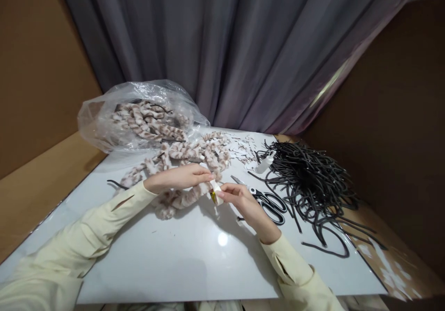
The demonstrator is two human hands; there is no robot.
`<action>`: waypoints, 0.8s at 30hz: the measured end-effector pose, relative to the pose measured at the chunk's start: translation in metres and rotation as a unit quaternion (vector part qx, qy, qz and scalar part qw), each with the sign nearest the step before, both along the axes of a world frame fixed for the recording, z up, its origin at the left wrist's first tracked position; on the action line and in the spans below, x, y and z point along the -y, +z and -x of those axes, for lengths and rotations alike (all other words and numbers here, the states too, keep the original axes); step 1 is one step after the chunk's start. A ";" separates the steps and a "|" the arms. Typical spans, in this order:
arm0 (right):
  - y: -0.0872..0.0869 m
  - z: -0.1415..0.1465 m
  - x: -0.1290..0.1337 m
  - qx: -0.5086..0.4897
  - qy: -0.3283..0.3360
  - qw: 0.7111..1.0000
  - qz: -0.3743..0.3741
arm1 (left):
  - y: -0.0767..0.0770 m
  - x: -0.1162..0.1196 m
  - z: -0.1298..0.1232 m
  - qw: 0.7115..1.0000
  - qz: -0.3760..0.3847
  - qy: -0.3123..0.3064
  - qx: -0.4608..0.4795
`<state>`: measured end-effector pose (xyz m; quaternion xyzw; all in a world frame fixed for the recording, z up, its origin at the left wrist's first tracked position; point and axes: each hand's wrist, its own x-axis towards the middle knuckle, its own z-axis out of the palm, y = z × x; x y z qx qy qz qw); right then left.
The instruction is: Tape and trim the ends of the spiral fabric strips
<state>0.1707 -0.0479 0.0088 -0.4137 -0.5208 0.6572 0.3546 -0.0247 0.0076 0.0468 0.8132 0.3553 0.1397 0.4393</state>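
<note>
My left hand is closed, its thumb and fingers pinching near the top of a small white strip. Against the strip's lower part my right hand is also closed in a pinch. A small yellow-green piece shows beside the strip; I cannot make out what it is. Under and behind my left hand lies a fluffy beige-and-white fabric tube, gathered into folds. One end of it runs up to the strip, partly hidden by my fingers. Scissors with black-and-white handles lie on the table just right of my right hand.
A clear plastic bag holding more fluffy tubes stands at the back left. More tubes and white scraps lie behind my hands. To the right are a white squeeze bottle and a heap of black cords reaching the table's edge.
</note>
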 end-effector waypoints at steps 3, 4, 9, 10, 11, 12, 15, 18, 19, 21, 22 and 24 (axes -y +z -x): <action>-0.006 -0.001 -0.003 -0.075 0.003 0.996 0.054 | 0.000 0.005 -0.003 0.997 -0.073 -0.008 -0.010; -0.008 -0.001 -0.005 -0.084 0.007 0.994 0.063 | -0.001 0.007 -0.004 0.996 -0.092 -0.007 -0.008; -0.009 -0.005 -0.004 -0.077 0.006 0.995 0.060 | 0.008 0.007 -0.001 0.994 -0.108 0.024 -0.008; -0.009 -0.006 -0.004 -0.063 0.007 0.996 0.062 | 0.013 0.006 0.002 0.993 -0.103 0.050 -0.002; -0.009 -0.007 -0.004 -0.044 0.008 0.997 0.063 | 0.020 0.005 0.007 0.992 -0.095 0.085 0.010; -0.010 -0.008 -0.005 -0.019 0.008 0.998 0.059 | 0.026 0.004 0.012 0.987 -0.090 0.133 0.031; -0.015 -0.009 -0.009 0.100 -0.008 0.995 0.008 | 0.043 0.002 0.025 0.984 0.000 0.163 0.066; -0.021 -0.011 -0.012 0.256 -0.051 0.960 -0.100 | 0.044 0.001 0.028 0.986 0.118 0.067 0.093; -0.021 -0.011 -0.011 0.297 -0.073 0.941 -0.147 | 0.040 0.001 0.026 0.984 0.145 0.034 0.099; -0.016 -0.011 -0.007 0.336 -0.127 0.893 -0.271 | 0.031 0.000 0.020 0.976 0.191 -0.014 0.107; -0.011 -0.011 -0.005 0.335 -0.152 0.864 -0.343 | 0.026 -0.001 0.017 0.969 0.219 -0.030 0.112; 0.005 -0.009 0.001 0.304 -0.171 0.803 -0.483 | 0.017 -0.001 0.013 0.953 0.269 -0.045 0.134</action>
